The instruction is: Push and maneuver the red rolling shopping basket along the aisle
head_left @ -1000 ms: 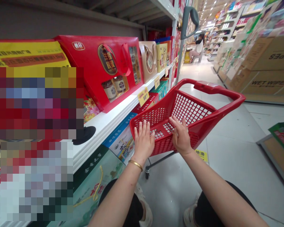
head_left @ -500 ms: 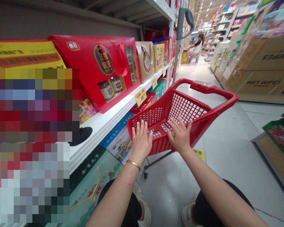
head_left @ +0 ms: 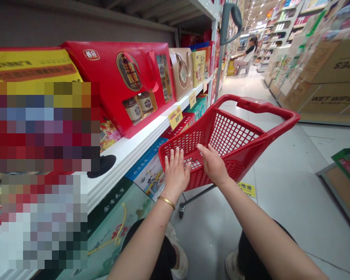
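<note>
My left hand [head_left: 176, 171], with a gold bangle at its wrist, is held over the near end of a red shopping cart [head_left: 247, 149], its fingers spread and nothing in it. To its right, my right hand [head_left: 214, 163] is turned edge-on above the cart's near side, fingers extended and thumb apart, also holding nothing. Whether either hand touches the cart's rim cannot be made out. Through the mesh of the basket the floor shows.
A shelf [head_left: 134, 149] on the left bears a red gift box [head_left: 105, 74] and a tan box [head_left: 181, 74]. Below stand a blue box [head_left: 147, 167] and a green box [head_left: 119, 225]. Stacked cartons [head_left: 329, 91] are at right; a person [head_left: 246, 54] sits far down the aisle.
My right hand has turned from palm-down with spread fingers to edge-on, its fingers closer together. My left hand keeps nearly the same pose. The view has shifted slightly.
</note>
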Motion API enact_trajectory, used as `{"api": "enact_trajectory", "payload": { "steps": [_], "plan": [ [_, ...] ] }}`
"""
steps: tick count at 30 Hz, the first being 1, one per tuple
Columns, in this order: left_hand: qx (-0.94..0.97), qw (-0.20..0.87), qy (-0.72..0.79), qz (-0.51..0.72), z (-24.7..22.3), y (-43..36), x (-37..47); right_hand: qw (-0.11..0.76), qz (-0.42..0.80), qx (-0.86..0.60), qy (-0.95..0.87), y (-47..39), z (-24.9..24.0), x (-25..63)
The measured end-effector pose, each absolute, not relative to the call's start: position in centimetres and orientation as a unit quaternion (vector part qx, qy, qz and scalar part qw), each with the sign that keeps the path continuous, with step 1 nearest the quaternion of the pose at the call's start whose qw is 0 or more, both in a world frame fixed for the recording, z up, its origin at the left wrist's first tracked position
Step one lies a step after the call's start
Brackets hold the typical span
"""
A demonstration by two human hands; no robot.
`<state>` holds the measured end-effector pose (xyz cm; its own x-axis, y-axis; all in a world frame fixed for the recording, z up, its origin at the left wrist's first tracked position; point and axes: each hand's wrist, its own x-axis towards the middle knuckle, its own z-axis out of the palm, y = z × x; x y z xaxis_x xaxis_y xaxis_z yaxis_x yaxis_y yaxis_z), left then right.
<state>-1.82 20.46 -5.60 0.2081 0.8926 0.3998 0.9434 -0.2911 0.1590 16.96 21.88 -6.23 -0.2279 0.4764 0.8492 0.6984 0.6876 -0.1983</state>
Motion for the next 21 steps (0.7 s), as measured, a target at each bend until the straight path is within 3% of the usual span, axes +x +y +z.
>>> {"api": "enact_trajectory", "payload": {
  "steps": [3, 7, 13, 18, 21],
  "plan": [
    [-0.776, 0.06, -0.591, -0.211, -5.6, 20.5, -1.8, 0.423, -0.164, -0.436, -0.777, 21.9, -8.3, 18.2],
    [-0.78, 0.059, -0.585, -0.214, -5.5, 20.6, -1.6, 0.428, -0.207, -0.549, -0.687, 21.7, -9.6, 19.1],
    [-0.777, 0.053, -0.585, -0.226, -5.5, 20.6, -1.1, 0.533, -0.154, -0.517, -0.652, 22.9, -9.7, 17.5],
    [-0.778, 0.047, -0.581, -0.233, -5.4, 20.4, -0.9, 0.647, -0.063, -0.467, -0.599, 22.7, -6.7, 16.3],
    [-0.777, 0.037, -0.584, -0.234, -5.4, 20.4, -0.9, 0.657, -0.062, -0.434, -0.613, 22.7, -5.4, 16.4]
  ]
}}
